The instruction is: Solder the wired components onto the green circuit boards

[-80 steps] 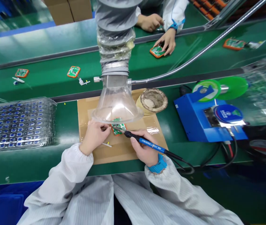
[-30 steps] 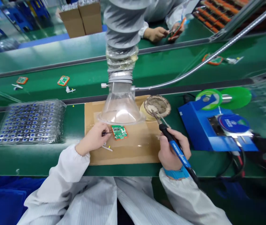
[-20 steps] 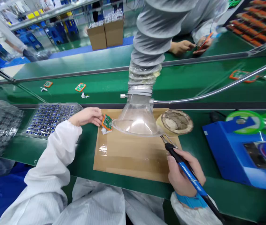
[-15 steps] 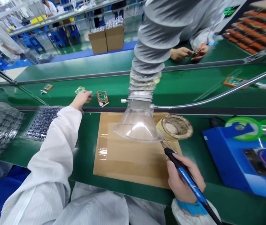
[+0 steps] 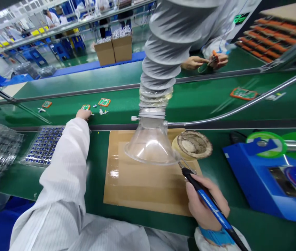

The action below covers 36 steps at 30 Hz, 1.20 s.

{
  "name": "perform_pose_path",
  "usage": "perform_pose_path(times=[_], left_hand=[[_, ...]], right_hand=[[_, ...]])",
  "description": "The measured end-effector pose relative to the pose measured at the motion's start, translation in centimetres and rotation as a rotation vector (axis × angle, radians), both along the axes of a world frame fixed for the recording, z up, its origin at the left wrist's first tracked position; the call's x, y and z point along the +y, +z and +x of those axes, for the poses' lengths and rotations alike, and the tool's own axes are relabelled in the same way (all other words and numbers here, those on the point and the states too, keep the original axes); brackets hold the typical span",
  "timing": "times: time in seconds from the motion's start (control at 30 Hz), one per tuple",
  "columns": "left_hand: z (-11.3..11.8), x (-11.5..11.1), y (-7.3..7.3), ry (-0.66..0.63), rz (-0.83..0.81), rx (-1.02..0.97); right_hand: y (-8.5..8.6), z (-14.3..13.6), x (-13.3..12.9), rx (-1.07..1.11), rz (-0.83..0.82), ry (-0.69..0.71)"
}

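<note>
right hand curled around soldering iron, left hand at a circuit board

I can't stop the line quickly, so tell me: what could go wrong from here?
1. The right grip holds the soldering iron with its metal tip close to the clear hood; a small slip might mark it.
2. The left grip partly hides the orange-edged board beneath it, so a poor grasp could go unnoticed.
3. A second board lies nearby on the green surface; a sideways sweep could knock it.
</note>
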State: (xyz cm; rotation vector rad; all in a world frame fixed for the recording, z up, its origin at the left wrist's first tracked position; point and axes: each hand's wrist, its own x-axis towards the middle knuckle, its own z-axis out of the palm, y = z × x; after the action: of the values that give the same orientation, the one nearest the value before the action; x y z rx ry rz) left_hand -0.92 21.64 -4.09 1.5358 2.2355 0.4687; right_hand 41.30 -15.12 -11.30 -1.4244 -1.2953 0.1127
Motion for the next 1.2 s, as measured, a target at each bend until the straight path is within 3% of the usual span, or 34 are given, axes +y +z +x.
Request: perform_pose_path(times=[0.1,0.17,0.27,0.37,0.47,0.53,0.67,0.77,0.9,1.03,1.2], left_hand=[[0.5,-2.2,0.8,0.044,0.064,-0.038],[1.0,-4.8,1.3,0.005,0.150,-0.120],[2.5,-10.2,1.8,-0.137,0.245,-0.279],[4.8,-16.4,1.8,-0.277,0.151,-0.425],[7.7,-21.8,1.0,-0.414,0.043,-0.563],[9.8,-24.2,0.1,-0.591,0.041,-0.558],[13.1,-25.4,-1.7,-1.008,0.051,-0.434],[14.1,-24.4,-2.8,-1.124,0.154,-0.172],[13.9,-23.8,-3.5,-1.019,0.262,0.020],[13.8,-25.2,-3.5,-0.934,0.263,-0.008],[13.3,-26.8,-4.0,-0.782,0.331,-0.119]], right_hand=[[0.2,-0.1,0.0,0.020,0.024,0.037],[0.4,-0.1,0.0,0.022,0.026,0.058],[0.8,-0.3,0.0,0.014,0.019,0.070],[1.0,-0.4,0.0,0.012,0.020,0.082],[1.1,-0.6,0.0,0.013,0.013,0.072],[1.0,-0.7,0.1,0.024,-0.004,0.053],[1.1,-1.0,0.2,0.063,-0.031,0.028],[1.4,-1.3,-0.2,0.074,-0.066,0.035],[1.8,-2.4,-0.5,0.142,-0.140,0.084],[1.7,-4.1,0.6,0.218,-0.275,0.217],[1.0,-5.8,1.3,0.074,-0.392,0.331]])
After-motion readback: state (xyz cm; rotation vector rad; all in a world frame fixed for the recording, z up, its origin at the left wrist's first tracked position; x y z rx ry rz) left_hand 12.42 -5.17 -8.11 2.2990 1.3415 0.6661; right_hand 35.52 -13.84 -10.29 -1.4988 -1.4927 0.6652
